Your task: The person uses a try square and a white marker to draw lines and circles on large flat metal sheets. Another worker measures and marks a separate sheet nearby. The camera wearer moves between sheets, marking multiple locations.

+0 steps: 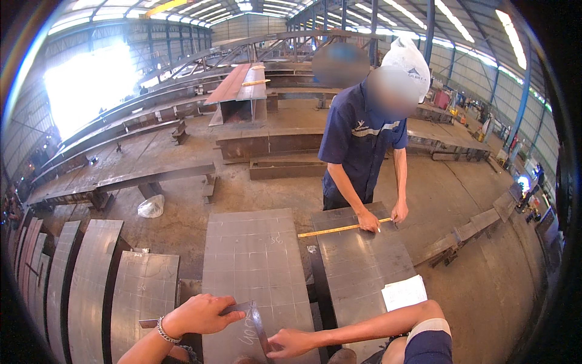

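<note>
A flat steel square [259, 324] lies on the near end of a grey steel plate [254, 261] marked with chalk lines. My left hand [203, 312], with a chain bracelet at the wrist, is closed over its corner, thumb and fingers on the metal. One leg of the square shows left of that wrist; the middle of it is hidden under the hand. My right hand [292, 343] has its fingers pinched at the near end of the other leg; whether anything small is also in them cannot be seen. Chalk writing lies between the hands.
Across from me a co-worker [367, 139] stretches a yellow tape measure [345, 227] over the right-hand plate [351, 255]. White papers [404, 293] lie on that plate. More steel plates [145, 285] stand to the left, with dark gaps between them. Long beams [273, 142] cross the floor beyond.
</note>
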A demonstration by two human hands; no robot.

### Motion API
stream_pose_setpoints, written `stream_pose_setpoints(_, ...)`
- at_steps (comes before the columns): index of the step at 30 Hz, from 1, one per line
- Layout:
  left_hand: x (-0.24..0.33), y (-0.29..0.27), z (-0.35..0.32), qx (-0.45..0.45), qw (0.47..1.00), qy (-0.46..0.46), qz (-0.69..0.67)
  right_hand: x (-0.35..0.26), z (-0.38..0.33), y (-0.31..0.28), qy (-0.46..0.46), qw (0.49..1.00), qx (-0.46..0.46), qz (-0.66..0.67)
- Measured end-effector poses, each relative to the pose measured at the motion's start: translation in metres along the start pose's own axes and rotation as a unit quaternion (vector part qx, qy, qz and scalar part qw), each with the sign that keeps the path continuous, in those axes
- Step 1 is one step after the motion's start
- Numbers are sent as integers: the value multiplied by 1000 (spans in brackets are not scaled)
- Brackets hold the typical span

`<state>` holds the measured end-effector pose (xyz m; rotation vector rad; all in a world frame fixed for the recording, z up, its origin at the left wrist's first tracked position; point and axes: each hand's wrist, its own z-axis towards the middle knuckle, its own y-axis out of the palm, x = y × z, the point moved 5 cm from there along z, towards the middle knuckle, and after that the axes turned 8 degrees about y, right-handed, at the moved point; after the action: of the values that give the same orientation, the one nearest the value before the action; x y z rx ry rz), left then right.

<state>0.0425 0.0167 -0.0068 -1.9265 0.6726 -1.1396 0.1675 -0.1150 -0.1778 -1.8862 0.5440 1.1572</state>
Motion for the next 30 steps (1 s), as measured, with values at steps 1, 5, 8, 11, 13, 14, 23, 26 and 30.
stream_pose_setpoints(1,0,0,0,-5,1000,-5,-1,1,1,1,3,1000,-10,7)
stream_pose_setpoints(5,4,-2,-2,-5,1000,-4,26,-1,0,2,10,999,-24,19)
stream_pose_setpoints(8,9,-5,0,-17,1000,-5,15,-6,-4,-5,13,1000,-18,11)
stream_pose_setpoints(11,5,-3,1,0,1000,10,10,-2,0,0,6,1000,-20,5)
stream_pose_setpoints(13,7,-6,0,-9,1000,-6,-10,2,2,2,-1,1000,-14,-10)
stream_pose_setpoints(14,7,-6,1,-14,1000,-16,-18,3,2,3,-9,1000,-9,-21)
stream_pose_setpoints(23,10,-7,7,-2,993,-41,-108,8,4,5,-26,999,-17,-24)
stream_pose_setpoints(26,13,-8,8,-12,995,-53,-82,5,5,3,-23,999,-32,-20)
stream_pose_setpoints(30,16,-8,10,-15,994,-55,-92,6,2,4,-20,999,-24,-14)
